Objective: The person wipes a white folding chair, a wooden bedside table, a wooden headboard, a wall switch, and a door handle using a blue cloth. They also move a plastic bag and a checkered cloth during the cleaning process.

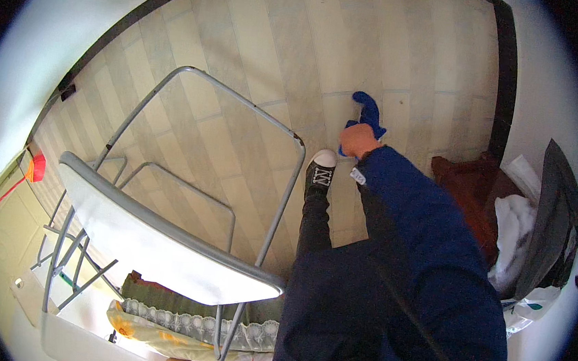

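My right hand [360, 140] reaches down low over the tiled floor, at the end of a dark blue sleeve. Its fingers are closed round a soft blue cloth item [369, 112], which sticks out beyond the fist and also shows at the fist's left side. Whether this is a sock, a glove or a rag I cannot make out. Just left of the fist is my black lace-up sneaker [320, 173] with a white toe. My left hand does not appear in the picture.
A folding chair [161, 228] with a white seat and grey tube frame stands at the left. Brown cloth [463, 196], white plastic bags [513, 231] and a dark grey item [552, 224] lie along the right wall. Folded lace-edged fabric [201, 321] lies behind the chair. A red-orange object [37, 167] is far left.
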Action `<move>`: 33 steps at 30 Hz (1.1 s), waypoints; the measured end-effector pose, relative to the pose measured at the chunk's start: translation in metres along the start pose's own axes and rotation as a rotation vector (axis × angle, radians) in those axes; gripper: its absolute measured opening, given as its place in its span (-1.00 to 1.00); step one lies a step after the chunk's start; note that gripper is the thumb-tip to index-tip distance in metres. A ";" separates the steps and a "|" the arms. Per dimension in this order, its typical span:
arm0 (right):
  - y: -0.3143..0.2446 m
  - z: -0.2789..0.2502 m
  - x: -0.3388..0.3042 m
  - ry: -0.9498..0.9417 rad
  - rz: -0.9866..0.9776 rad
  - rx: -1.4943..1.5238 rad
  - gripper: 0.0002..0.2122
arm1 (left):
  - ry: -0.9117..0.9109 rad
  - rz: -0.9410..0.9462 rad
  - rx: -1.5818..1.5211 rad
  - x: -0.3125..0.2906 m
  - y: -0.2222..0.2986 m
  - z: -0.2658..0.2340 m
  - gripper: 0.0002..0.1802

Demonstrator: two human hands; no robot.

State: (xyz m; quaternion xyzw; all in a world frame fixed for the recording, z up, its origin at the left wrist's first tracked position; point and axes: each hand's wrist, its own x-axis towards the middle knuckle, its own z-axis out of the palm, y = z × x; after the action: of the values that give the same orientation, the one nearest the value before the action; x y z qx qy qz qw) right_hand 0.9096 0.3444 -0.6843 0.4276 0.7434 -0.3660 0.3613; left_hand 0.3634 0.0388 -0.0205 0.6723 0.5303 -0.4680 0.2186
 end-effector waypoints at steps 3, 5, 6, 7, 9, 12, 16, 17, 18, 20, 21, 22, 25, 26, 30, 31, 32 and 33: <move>-0.034 -0.007 0.019 0.009 -0.024 0.174 -0.78 | -0.013 -0.019 -0.028 0.000 -0.001 -0.001 -0.31; -0.058 -0.021 0.040 0.129 -0.045 0.520 -0.77 | -0.061 -0.022 -0.025 -0.002 -0.001 -0.002 -0.27; -0.063 -0.033 0.053 0.226 -0.068 0.796 -0.75 | -0.074 -0.039 -0.023 -0.003 -0.001 -0.002 -0.27; -0.065 -0.046 0.065 0.495 -0.189 1.134 -0.72 | -0.088 -0.054 -0.027 -0.004 0.000 -0.003 -0.26; -0.060 -0.074 0.077 0.726 -0.265 1.615 -0.63 | -0.102 -0.077 -0.028 -0.004 0.002 -0.004 -0.29; -0.042 -0.121 0.067 0.904 -0.311 1.819 -0.54 | -0.080 -0.045 -0.008 0.000 0.006 -0.006 -0.34; -0.013 -0.160 0.013 1.058 -0.234 1.944 -0.45 | -0.028 -0.060 -0.045 0.007 0.010 -0.008 -0.36; -0.006 -0.165 0.000 1.072 -0.260 1.946 -0.44 | -0.018 -0.049 -0.025 0.008 0.010 -0.009 -0.37; 0.000 -0.168 -0.008 1.083 -0.243 1.957 -0.43 | 0.003 -0.039 -0.021 0.009 0.011 -0.009 -0.38; 0.003 -0.168 -0.009 1.120 -0.171 1.863 -0.43 | 0.041 -0.015 -0.012 0.010 0.011 -0.010 -0.39; 0.000 -0.164 -0.003 1.150 -0.133 1.753 -0.44 | 0.043 -0.019 -0.013 0.010 0.012 -0.011 -0.39; -0.004 -0.157 0.006 1.217 -0.172 1.608 -0.44 | 0.044 -0.023 -0.015 0.010 0.012 -0.011 -0.40; -0.037 -0.120 0.045 1.111 -0.065 1.195 -0.51 | 0.016 -0.039 -0.010 0.011 0.014 -0.013 -0.39; -0.052 -0.099 0.051 0.862 -0.050 1.087 -0.52 | 0.004 -0.046 -0.006 0.011 0.014 -0.014 -0.39; -0.060 -0.023 0.023 -0.113 0.039 0.373 -0.67 | 0.031 -0.054 -0.053 0.015 0.015 -0.020 -0.37; -0.051 -0.016 0.013 -0.119 -0.008 0.375 -0.72 | 0.039 -0.048 -0.073 0.017 0.016 -0.021 -0.37; -0.044 -0.012 0.002 -0.088 0.009 0.343 -0.73 | 0.052 -0.047 -0.095 0.019 0.018 -0.022 -0.37; -0.038 -0.010 -0.011 -0.043 0.021 0.310 -0.75 | 0.087 -0.023 -0.057 0.020 0.019 -0.025 -0.43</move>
State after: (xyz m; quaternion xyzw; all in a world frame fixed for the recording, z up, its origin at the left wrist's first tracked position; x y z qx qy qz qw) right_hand 0.8769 0.3352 -0.6613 0.4781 0.6657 -0.4815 0.3106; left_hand 0.3904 0.0624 -0.0303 0.6795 0.5600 -0.4255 0.2091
